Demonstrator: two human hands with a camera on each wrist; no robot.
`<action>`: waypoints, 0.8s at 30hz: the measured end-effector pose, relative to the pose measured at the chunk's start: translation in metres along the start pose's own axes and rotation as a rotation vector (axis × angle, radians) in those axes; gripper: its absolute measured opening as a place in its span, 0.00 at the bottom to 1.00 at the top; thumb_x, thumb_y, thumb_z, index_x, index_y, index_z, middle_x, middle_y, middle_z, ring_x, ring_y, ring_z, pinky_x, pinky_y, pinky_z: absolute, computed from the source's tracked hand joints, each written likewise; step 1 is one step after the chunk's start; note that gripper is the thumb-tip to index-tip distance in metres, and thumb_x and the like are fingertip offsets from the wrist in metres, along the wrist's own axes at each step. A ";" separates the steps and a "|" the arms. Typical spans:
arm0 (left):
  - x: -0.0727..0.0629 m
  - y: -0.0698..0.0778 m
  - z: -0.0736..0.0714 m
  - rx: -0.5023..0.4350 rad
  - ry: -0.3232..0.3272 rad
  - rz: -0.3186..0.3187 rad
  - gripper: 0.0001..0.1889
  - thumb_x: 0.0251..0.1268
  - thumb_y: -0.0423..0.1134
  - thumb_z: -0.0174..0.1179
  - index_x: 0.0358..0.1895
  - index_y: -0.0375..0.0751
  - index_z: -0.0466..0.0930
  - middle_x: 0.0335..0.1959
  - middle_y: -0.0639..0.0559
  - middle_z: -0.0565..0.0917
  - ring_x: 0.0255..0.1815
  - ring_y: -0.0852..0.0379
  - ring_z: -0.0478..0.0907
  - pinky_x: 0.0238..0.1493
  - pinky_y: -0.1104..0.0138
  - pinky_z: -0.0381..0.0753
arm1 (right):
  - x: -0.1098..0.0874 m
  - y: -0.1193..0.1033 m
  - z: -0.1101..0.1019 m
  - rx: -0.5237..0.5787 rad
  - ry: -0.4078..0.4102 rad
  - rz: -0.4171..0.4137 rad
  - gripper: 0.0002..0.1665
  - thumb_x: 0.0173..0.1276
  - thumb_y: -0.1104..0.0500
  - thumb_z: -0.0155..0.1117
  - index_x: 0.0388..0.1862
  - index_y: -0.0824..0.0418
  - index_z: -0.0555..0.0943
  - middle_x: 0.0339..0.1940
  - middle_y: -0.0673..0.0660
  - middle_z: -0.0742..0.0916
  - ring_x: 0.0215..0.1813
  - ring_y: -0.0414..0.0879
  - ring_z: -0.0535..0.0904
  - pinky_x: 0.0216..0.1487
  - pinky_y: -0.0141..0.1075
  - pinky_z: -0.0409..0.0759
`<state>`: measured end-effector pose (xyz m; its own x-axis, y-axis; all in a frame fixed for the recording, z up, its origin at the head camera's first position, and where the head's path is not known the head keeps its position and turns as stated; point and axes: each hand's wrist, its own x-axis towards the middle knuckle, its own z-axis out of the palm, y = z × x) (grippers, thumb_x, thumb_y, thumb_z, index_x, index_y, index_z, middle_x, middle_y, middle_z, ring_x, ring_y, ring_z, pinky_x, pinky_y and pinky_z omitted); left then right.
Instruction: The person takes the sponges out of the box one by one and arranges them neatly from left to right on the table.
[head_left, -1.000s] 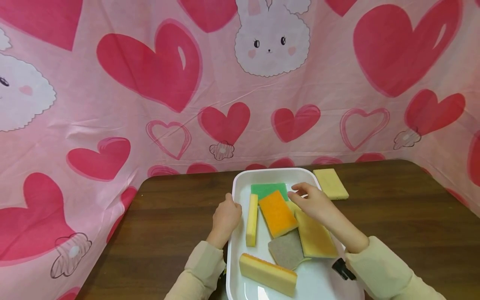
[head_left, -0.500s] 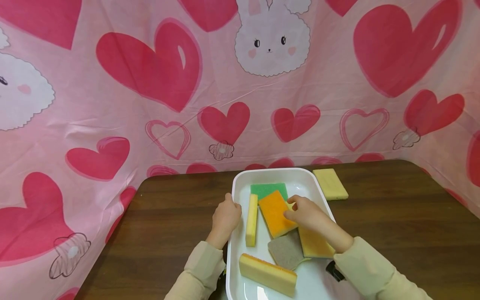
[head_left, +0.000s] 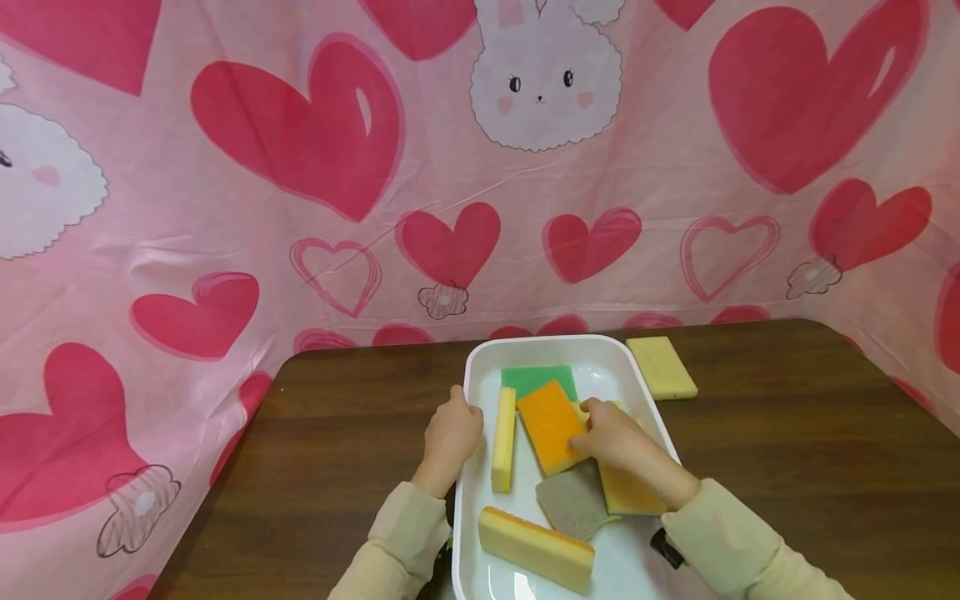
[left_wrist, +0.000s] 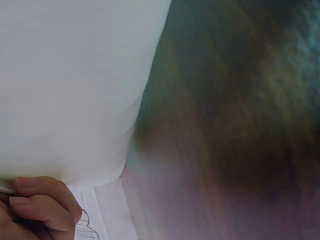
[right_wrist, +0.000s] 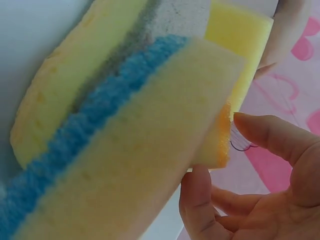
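My left hand (head_left: pixel 452 429) grips the left rim of a white tray (head_left: pixel 460 533); in the left wrist view its fingers (left_wrist: pixel 47 202) curl at the rim. Inside the tray, my right hand (head_left: pixel 618 442) pinches the right edge of an orange-topped sponge (head_left: pixel 550 421), thumb on the orange face. Below that hand lies a yellow sponge (head_left: pixel 626 492); the right wrist view shows a yellow sponge with a blue scouring layer (right_wrist: pixel 130 135) close to the camera. A grey-faced sponge (head_left: pixel 573 500) and a green one (head_left: pixel 534 379) lie flat nearby.
Two sponges stand on edge in the tray: a narrow yellow one (head_left: pixel 504 442) at left and a yellow one with orange top (head_left: pixel 536 550) in front. Another yellow sponge (head_left: pixel 662 367) lies on the brown table (head_left: pixel 360 417) beyond the right rim. Heart-patterned cloth hangs behind.
My right hand has come down and toward me from over the green sponge to the orange sponge's right edge. The left hand and the sponges stay in place.
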<state>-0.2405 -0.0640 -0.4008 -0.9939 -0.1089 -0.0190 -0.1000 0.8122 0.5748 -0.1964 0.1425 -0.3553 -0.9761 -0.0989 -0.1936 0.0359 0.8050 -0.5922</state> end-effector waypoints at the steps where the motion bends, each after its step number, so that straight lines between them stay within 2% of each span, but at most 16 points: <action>1: 0.000 0.000 0.000 -0.001 -0.001 -0.002 0.18 0.65 0.39 0.49 0.53 0.31 0.67 0.37 0.34 0.83 0.32 0.44 0.81 0.37 0.50 0.80 | 0.000 0.000 0.000 -0.003 0.000 0.000 0.38 0.54 0.59 0.67 0.59 0.80 0.67 0.43 0.68 0.82 0.40 0.54 0.78 0.47 0.48 0.78; 14: 0.000 0.001 0.000 0.003 -0.006 -0.005 0.18 0.65 0.39 0.49 0.54 0.31 0.67 0.36 0.34 0.83 0.32 0.44 0.80 0.37 0.50 0.80 | 0.002 0.002 0.005 -0.031 -0.009 0.014 0.32 0.54 0.61 0.67 0.57 0.74 0.71 0.45 0.67 0.83 0.42 0.53 0.79 0.48 0.47 0.78; 24: 0.000 0.000 0.001 0.008 -0.006 -0.005 0.18 0.65 0.39 0.49 0.53 0.31 0.67 0.37 0.34 0.83 0.32 0.44 0.81 0.37 0.50 0.80 | 0.000 0.000 0.005 -0.013 -0.005 0.012 0.31 0.53 0.62 0.68 0.55 0.71 0.71 0.42 0.65 0.83 0.39 0.51 0.77 0.43 0.44 0.77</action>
<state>-0.2407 -0.0635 -0.4011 -0.9937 -0.1092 -0.0265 -0.1049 0.8163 0.5680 -0.1953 0.1399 -0.3591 -0.9746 -0.0922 -0.2040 0.0444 0.8135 -0.5798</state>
